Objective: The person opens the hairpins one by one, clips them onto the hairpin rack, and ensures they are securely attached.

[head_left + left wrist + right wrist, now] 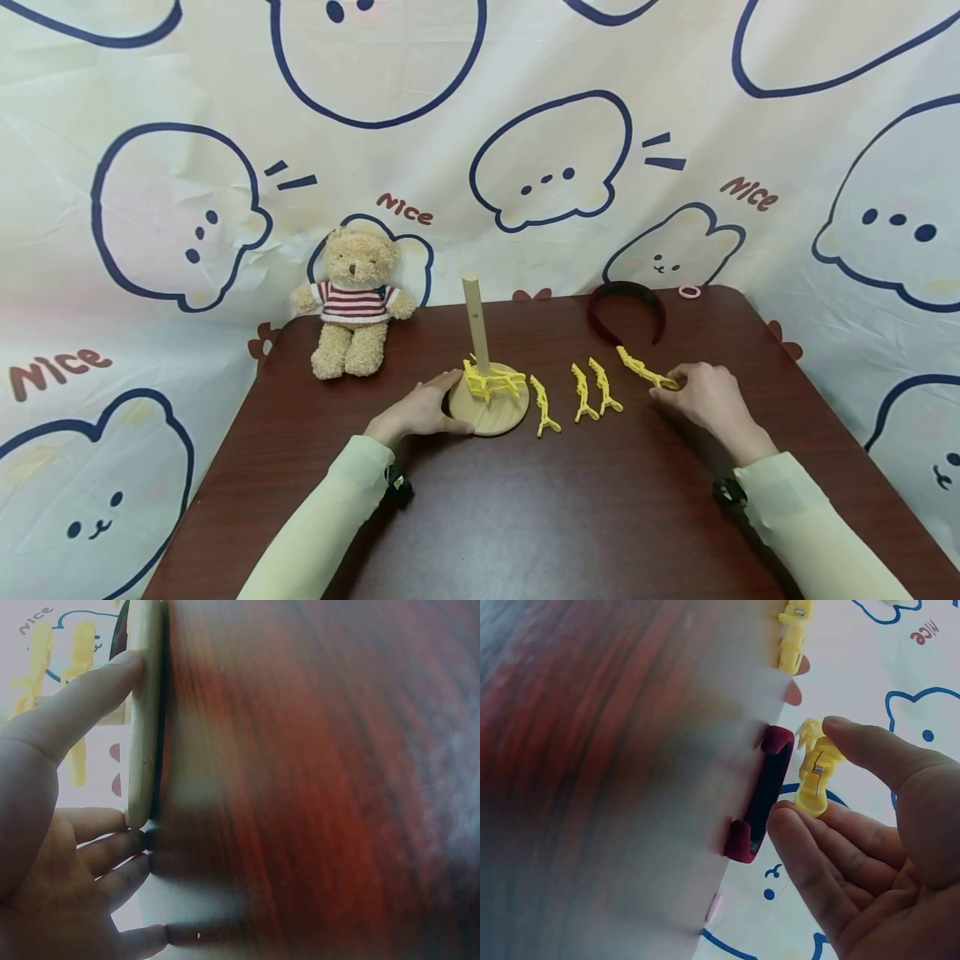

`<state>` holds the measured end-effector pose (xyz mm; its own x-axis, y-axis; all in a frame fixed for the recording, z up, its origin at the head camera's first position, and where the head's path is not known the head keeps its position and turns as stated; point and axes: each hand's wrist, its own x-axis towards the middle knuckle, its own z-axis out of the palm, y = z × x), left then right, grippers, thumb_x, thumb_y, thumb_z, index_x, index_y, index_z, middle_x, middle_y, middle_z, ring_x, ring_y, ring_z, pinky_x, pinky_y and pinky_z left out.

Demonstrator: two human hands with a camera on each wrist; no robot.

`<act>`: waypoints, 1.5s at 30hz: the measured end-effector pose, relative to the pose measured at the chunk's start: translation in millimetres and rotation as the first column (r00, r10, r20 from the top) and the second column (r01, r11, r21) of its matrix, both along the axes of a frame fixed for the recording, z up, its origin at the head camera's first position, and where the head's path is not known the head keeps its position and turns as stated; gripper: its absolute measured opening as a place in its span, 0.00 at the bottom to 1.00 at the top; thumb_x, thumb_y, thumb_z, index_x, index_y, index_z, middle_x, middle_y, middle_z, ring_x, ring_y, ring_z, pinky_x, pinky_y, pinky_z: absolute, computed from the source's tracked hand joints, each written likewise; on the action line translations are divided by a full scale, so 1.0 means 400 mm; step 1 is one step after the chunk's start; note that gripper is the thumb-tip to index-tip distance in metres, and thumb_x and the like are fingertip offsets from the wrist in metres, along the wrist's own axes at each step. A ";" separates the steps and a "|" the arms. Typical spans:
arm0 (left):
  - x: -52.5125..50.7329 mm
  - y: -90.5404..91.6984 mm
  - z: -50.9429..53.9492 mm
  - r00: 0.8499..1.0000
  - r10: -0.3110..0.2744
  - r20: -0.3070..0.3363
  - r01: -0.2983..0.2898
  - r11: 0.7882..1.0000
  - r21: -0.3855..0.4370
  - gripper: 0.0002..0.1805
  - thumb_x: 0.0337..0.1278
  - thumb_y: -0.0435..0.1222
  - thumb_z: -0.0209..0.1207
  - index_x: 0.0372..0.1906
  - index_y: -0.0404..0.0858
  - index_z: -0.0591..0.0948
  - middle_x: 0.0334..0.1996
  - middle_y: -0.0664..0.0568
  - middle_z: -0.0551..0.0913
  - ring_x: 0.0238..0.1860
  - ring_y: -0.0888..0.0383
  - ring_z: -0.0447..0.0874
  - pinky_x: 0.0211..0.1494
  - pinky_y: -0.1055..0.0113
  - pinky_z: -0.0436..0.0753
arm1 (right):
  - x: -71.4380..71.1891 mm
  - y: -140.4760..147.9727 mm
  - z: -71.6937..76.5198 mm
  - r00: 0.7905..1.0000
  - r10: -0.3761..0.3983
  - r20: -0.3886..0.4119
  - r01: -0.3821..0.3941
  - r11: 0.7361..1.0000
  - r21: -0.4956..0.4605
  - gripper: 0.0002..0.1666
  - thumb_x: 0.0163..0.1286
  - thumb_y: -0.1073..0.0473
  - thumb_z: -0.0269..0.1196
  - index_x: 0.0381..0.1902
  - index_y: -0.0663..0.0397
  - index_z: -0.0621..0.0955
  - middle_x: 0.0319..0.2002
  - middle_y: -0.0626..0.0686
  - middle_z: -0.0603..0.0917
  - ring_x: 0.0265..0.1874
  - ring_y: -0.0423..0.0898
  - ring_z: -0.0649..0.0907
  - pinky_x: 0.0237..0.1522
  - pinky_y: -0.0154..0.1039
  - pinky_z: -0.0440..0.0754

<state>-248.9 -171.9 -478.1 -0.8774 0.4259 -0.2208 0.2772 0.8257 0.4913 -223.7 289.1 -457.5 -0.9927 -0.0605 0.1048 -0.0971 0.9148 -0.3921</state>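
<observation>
A round wooden base with an upright post forms the stand (476,321), and several yellow hair clips (491,382) lie on the base around the post. My left hand (423,407) holds the rim of the base; in the left wrist view the thumb (97,694) and fingertips touch its edge. Out to the right, my right hand (705,400) pinches the end of one yellow alligator hair clip (645,368) between thumb and fingers. The right wrist view shows the spring of this clip (817,769). Between the hands lie a single hair clip (543,406) and a pair of them (594,390).
A dark red headband (626,287) lies behind the held clip, with a pink hair ring (689,292) near the table's back edge. At the back left sits a teddy bear (355,300) in a striped shirt. A printed cloth (420,167) hangs behind the brown table (562,517).
</observation>
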 end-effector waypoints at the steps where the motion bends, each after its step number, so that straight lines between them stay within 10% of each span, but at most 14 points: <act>1: 0.000 0.000 0.000 1.000 0.001 0.001 -0.001 1.000 0.000 0.60 0.47 0.58 0.72 0.80 0.40 0.53 0.78 0.40 0.57 0.80 0.43 0.53 0.79 0.38 0.52 | 0.000 -0.002 0.002 1.000 0.003 -0.008 -0.003 1.000 -0.001 0.26 0.58 0.44 0.74 0.41 0.63 0.88 0.34 0.58 0.89 0.28 0.50 0.80 0.34 0.49 0.81; 21: 0.002 0.002 0.000 1.000 -0.007 -0.014 0.007 1.000 -0.013 0.60 0.48 0.58 0.71 0.80 0.39 0.53 0.78 0.40 0.57 0.80 0.43 0.52 0.78 0.37 0.52 | 0.000 -0.093 0.046 0.980 0.128 -0.150 -0.136 0.990 -0.042 0.22 0.58 0.43 0.74 0.42 0.54 0.89 0.31 0.50 0.90 0.30 0.45 0.84 0.35 0.45 0.81; 45: -0.001 0.000 -0.004 1.000 -0.006 -0.009 0.006 1.000 -0.013 0.60 0.48 0.59 0.71 0.80 0.39 0.53 0.79 0.41 0.56 0.80 0.44 0.53 0.79 0.37 0.52 | -0.012 -0.213 0.083 0.957 0.263 -0.123 -0.275 0.957 -0.091 0.14 0.59 0.52 0.74 0.41 0.52 0.90 0.29 0.45 0.88 0.26 0.38 0.80 0.28 0.34 0.77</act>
